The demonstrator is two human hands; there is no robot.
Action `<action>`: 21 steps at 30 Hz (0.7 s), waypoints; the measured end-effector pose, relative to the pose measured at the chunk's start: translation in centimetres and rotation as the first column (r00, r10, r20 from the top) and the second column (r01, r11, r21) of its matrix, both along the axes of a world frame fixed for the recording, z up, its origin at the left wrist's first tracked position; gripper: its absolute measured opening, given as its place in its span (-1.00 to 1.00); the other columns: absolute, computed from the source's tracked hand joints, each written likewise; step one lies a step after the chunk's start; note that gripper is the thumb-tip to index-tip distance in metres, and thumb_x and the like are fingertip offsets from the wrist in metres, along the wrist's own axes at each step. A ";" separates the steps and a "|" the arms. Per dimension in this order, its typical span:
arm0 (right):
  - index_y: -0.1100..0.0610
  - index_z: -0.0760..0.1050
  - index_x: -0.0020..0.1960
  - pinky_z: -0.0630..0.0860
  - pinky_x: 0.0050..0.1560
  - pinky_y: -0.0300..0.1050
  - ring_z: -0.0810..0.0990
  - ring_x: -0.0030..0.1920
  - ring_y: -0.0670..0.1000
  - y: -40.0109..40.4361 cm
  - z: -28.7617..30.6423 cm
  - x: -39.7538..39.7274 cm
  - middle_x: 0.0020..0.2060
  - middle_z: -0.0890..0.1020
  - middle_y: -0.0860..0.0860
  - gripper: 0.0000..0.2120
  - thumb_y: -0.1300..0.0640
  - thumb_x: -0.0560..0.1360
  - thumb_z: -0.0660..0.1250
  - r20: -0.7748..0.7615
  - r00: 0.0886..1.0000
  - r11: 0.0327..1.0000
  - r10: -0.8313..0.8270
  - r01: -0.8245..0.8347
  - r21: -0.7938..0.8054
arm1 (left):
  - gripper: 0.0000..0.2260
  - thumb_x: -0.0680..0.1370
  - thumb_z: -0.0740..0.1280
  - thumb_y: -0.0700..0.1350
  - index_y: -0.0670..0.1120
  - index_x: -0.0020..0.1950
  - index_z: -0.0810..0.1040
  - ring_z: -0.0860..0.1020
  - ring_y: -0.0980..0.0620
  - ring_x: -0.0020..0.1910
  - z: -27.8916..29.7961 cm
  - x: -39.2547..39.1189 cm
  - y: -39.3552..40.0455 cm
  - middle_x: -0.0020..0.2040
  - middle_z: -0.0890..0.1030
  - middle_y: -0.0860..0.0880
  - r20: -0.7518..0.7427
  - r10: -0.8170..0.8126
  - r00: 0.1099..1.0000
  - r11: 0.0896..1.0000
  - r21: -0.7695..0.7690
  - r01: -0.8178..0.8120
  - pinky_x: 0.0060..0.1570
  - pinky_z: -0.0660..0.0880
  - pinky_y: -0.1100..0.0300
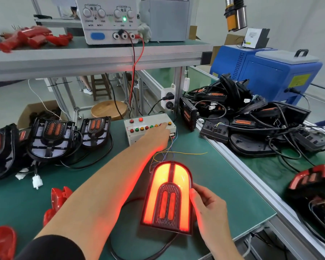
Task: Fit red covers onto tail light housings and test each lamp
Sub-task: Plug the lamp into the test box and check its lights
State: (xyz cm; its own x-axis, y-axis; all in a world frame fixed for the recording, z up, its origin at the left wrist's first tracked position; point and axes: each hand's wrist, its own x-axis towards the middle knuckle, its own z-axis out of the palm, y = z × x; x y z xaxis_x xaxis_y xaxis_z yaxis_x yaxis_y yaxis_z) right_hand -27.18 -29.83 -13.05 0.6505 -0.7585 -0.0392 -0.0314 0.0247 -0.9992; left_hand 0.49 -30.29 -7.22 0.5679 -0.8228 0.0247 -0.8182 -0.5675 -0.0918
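Observation:
A tail lamp with its red cover fitted stands tilted on the green mat, glowing bright orange-red. My right hand grips its right edge, thumb on the front. My left hand reaches across to the white test box, with a fingertip pressing a button in the row of coloured buttons. Thin coloured wires run from the box to the lamp. Uncovered housings lie at the left. Loose red covers sit at the near left.
A power supply with red leads sits on the upper shelf, beside more red covers. A heap of black housings and cables fills the right bench. A finished lamp lies at far right. A blue machine stands behind.

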 end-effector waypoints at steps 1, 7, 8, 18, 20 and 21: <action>-0.26 0.70 -0.01 0.67 -0.02 0.11 0.75 -0.14 0.04 0.0 0.0 0.0 -0.17 0.77 -0.04 -0.71 0.16 0.57 0.40 0.002 1.000 1.000 0.002 -0.002 0.000 | -0.68 0.54 0.24 -0.31 -0.17 0.28 0.54 0.58 -0.20 0.14 -0.1 0.1 0.0 0.57 0.23 -0.10 0.001 0.003 1.000 1.000 0.004 -0.003 -0.25 0.32 0.02; -0.27 0.69 0.01 0.67 -0.01 0.07 0.75 -0.12 0.01 0.0 0.0 -0.1 -0.15 0.77 -0.06 -0.71 0.15 0.58 0.40 0.011 1.000 0.999 0.009 -0.009 -0.033 | -0.63 0.52 0.25 -0.32 -0.16 0.32 0.54 0.59 -0.19 0.19 -0.3 0.4 0.1 0.63 0.16 -0.08 0.001 -0.007 1.000 1.000 0.005 0.007 -0.23 0.35 0.02; -0.28 0.69 0.01 0.67 -0.02 0.06 0.75 -0.13 0.01 0.0 -0.1 -0.1 -0.15 0.77 -0.06 -0.71 0.15 0.58 0.40 0.010 1.000 0.999 0.009 -0.008 -0.032 | -0.63 0.53 0.25 -0.32 -0.16 0.32 0.55 0.59 -0.18 0.19 -0.3 0.4 0.2 0.64 0.16 -0.08 0.002 -0.008 1.000 1.000 0.005 0.008 -0.24 0.35 0.03; -0.17 0.71 -0.01 0.62 -0.23 -0.18 0.74 -0.19 -0.03 0.3 0.2 -0.1 -0.16 0.77 0.00 -0.75 0.18 0.60 0.38 0.016 0.999 0.998 0.045 -0.045 0.047 | -0.75 0.67 0.20 -0.13 -0.07 0.33 0.51 0.58 -0.18 0.15 0.7 -1.5 2.5 0.50 0.35 -0.05 -0.100 -0.016 0.995 0.967 -0.254 -0.010 -0.09 0.49 -0.01; -0.10 0.72 -0.01 0.59 -0.28 -0.23 0.72 -0.24 -0.05 0.4 0.0 0.0 -0.19 0.76 0.02 -0.80 0.17 0.59 0.40 -0.004 0.999 0.997 0.052 -0.051 0.049 | -0.80 0.68 0.22 -0.04 -0.03 0.23 0.57 0.59 -0.08 0.11 0.8 -2.4 3.5 0.22 0.57 0.00 -0.195 -0.083 0.977 0.915 -0.402 -0.002 0.05 0.54 -0.02; -0.07 0.72 -0.01 0.58 -0.30 -0.22 0.70 -0.27 -0.05 0.6 -0.1 0.1 -0.21 0.76 0.02 -0.84 0.15 0.58 0.41 -0.023 0.998 0.998 0.056 -0.056 0.040 | -0.82 0.67 0.25 -0.02 -0.01 0.19 0.60 0.60 -0.03 0.07 0.9 -2.8 4.0 0.11 0.62 0.03 -0.275 -0.115 0.955 0.897 -0.442 -0.019 0.07 0.54 0.00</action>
State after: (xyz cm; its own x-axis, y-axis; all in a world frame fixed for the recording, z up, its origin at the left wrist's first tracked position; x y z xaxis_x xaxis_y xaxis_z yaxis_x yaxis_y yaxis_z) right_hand -27.08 -29.25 -13.13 0.6905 -0.7184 -0.0846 -0.0580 0.0616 -0.9964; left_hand -2.34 -26.30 -6.28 0.5652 -0.7926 0.2287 -0.7975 -0.4539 0.3975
